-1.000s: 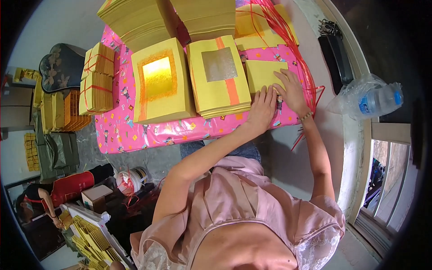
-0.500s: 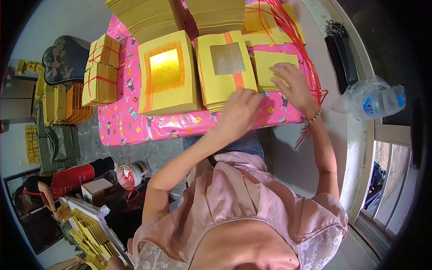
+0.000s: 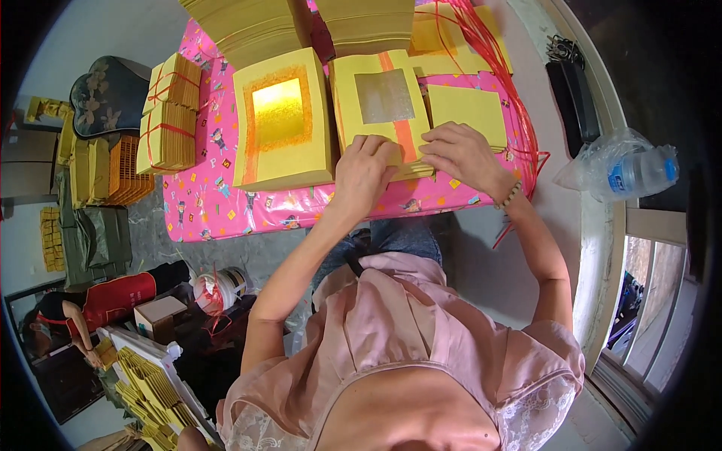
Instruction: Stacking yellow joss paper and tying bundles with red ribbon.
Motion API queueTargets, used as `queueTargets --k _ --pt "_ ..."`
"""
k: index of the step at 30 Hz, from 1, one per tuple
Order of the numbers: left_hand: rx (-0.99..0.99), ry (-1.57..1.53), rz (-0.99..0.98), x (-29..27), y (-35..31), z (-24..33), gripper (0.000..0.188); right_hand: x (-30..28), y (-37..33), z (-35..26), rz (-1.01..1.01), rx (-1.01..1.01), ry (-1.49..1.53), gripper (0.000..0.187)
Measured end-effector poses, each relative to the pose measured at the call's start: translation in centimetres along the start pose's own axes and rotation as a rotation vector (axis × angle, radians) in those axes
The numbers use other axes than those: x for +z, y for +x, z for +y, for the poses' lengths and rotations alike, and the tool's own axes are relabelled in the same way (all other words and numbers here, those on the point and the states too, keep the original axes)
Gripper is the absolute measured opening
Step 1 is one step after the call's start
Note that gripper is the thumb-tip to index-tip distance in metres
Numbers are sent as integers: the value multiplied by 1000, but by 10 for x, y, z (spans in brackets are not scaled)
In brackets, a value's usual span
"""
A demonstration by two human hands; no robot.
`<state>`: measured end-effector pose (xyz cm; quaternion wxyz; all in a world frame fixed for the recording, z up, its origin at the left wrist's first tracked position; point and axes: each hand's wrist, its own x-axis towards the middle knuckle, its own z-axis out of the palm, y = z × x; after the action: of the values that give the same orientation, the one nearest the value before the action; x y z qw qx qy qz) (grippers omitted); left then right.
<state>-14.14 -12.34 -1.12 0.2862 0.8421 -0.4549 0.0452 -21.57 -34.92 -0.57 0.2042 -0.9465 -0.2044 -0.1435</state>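
Observation:
On a pink patterned table (image 3: 226, 210) lie stacks of yellow paper sheets. One stack has a gold foil square (image 3: 280, 116), the middle stack has a silver foil square and an orange stripe (image 3: 383, 101), and a plain yellow stack (image 3: 468, 111) lies to the right. My left hand (image 3: 365, 171) rests with curled fingers on the near edge of the silver-foil stack. My right hand (image 3: 460, 154) presses on the same stack's near right corner, beside the plain yellow stack. Whether either hand pinches a sheet is hard to tell.
Tied bundles of yellow paper (image 3: 171, 113) sit at the table's left end, taller stacks (image 3: 256, 26) at the back. Red strings (image 3: 496, 52) trail over the right side. A plastic bottle in a bag (image 3: 624, 171) lies on the ledge at right. Another person in red (image 3: 98, 304) crouches lower left.
Both hands have moved left from the plain yellow stack onto the near edge of the silver-foil stack. The view has shifted a little toward the table.

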Motion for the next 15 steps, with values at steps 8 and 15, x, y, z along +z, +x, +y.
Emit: queueTargets --k 8,15 --pt "-11 -109 39 -3 0 -4 30 -5 7 -2 -5 101 115 14" --pt "-66 -163 15 -7 2 -4 24 -4 9 3 -7 164 254 13"
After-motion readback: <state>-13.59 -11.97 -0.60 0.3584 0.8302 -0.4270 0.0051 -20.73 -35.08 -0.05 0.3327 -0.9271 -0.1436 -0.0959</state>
